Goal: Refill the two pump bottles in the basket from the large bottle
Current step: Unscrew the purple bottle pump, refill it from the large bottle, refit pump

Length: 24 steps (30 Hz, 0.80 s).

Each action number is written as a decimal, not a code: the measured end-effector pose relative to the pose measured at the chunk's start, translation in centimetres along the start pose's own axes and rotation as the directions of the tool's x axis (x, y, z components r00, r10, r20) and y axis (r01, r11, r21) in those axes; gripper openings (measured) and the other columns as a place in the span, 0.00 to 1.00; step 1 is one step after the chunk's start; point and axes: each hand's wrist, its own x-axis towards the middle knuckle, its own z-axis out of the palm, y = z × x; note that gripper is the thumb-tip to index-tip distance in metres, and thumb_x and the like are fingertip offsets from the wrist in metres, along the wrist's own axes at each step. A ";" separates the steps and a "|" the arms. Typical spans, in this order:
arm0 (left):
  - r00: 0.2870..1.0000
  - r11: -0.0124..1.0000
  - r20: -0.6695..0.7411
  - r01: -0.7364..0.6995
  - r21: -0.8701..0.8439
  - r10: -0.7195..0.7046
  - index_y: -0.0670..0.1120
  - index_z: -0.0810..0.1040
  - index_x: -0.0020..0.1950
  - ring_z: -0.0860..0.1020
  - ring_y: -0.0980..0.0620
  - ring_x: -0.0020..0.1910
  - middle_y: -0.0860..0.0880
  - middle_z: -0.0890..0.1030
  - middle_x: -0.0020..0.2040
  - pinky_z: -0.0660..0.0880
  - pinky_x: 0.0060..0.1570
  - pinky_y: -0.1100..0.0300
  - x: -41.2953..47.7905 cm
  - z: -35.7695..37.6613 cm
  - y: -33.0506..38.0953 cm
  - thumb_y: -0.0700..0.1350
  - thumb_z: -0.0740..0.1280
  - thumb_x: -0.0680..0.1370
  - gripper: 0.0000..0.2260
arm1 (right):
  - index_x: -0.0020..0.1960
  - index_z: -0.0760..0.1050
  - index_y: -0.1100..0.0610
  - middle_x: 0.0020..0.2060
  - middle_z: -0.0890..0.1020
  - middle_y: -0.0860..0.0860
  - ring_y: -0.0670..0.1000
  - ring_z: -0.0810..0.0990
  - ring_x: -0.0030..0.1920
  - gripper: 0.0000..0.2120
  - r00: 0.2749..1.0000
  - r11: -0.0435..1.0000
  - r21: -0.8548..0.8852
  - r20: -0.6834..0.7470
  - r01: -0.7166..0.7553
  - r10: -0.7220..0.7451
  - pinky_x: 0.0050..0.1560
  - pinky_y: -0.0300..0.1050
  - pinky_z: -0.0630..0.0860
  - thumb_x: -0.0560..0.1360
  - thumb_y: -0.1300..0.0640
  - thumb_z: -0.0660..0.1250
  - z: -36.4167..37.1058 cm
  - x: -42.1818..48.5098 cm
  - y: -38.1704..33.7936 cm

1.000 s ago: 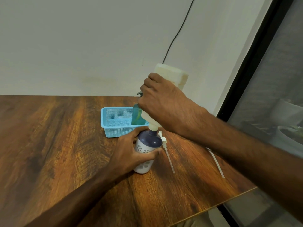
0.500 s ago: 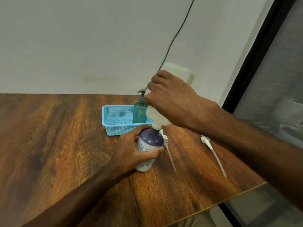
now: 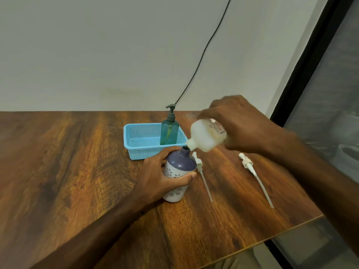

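Note:
My left hand point(image 3: 163, 177) grips a white bottle with a purple top point(image 3: 179, 167), standing upright on the table with its neck uncapped. My right hand point(image 3: 239, 123) holds the large white bottle point(image 3: 206, 135) tipped nearly on its side, its mouth just right of and beside the purple bottle's neck. A teal pump bottle point(image 3: 169, 131) stands in the blue basket point(image 3: 139, 144) behind. Two loose white pump heads with long tubes lie on the table, one point(image 3: 202, 175) right beside the purple bottle, the other point(image 3: 254, 175) farther right.
The wooden table's point(image 3: 68, 171) front-right edge runs diagonally close to the second pump. A black cable point(image 3: 204, 53) hangs down the wall behind the basket. A dark window frame point(image 3: 303, 78) stands at the right.
The large bottle has swung from steeply upended over the purple bottle's neck down to nearly level, its mouth now off to the right of the neck. The left hand kept its hold.

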 end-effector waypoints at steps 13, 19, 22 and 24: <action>0.999 0.998 0.000 0.051 -0.041 -0.051 0.55 0.77 0.64 0.81 0.61 0.58 0.64 0.82 0.58 0.79 0.55 0.65 -0.3 0.2 0.0 0.57 0.82 0.64 0.31 | 0.69 0.67 0.50 0.64 0.77 0.49 0.50 0.77 0.60 0.44 0.661 0.287 0.813 0.152 -0.506 0.735 0.55 0.54 0.80 0.59 0.45 0.82 14.7 -7.3 1.4; 0.996 0.993 0.007 0.087 -0.079 -0.087 0.54 0.75 0.66 0.81 0.62 0.58 0.65 0.81 0.58 0.79 0.54 0.65 -0.3 0.4 -0.3 0.57 0.82 0.63 0.34 | 0.71 0.63 0.49 0.68 0.73 0.48 0.50 0.74 0.65 0.44 0.557 0.175 0.872 0.127 -0.457 0.820 0.60 0.58 0.78 0.61 0.44 0.81 16.7 -7.0 0.2; 0.995 0.991 0.013 0.097 -0.089 -0.096 0.55 0.74 0.65 0.80 0.62 0.59 0.65 0.81 0.58 0.79 0.54 0.66 -0.2 0.5 -0.5 0.57 0.81 0.63 0.34 | 0.74 0.59 0.47 0.71 0.70 0.48 0.51 0.72 0.68 0.48 0.543 0.157 0.870 0.142 -0.468 0.828 0.63 0.58 0.75 0.61 0.44 0.81 16.6 -7.3 -0.5; 0.995 0.991 0.011 0.105 -0.083 -0.104 0.55 0.74 0.66 0.80 0.62 0.60 0.65 0.80 0.59 0.79 0.55 0.66 -0.2 0.6 -0.8 0.58 0.81 0.63 0.34 | 0.74 0.57 0.44 0.73 0.67 0.46 0.52 0.70 0.69 0.50 0.503 0.185 0.859 0.094 -0.478 0.859 0.65 0.59 0.73 0.60 0.41 0.81 16.3 -7.9 -1.2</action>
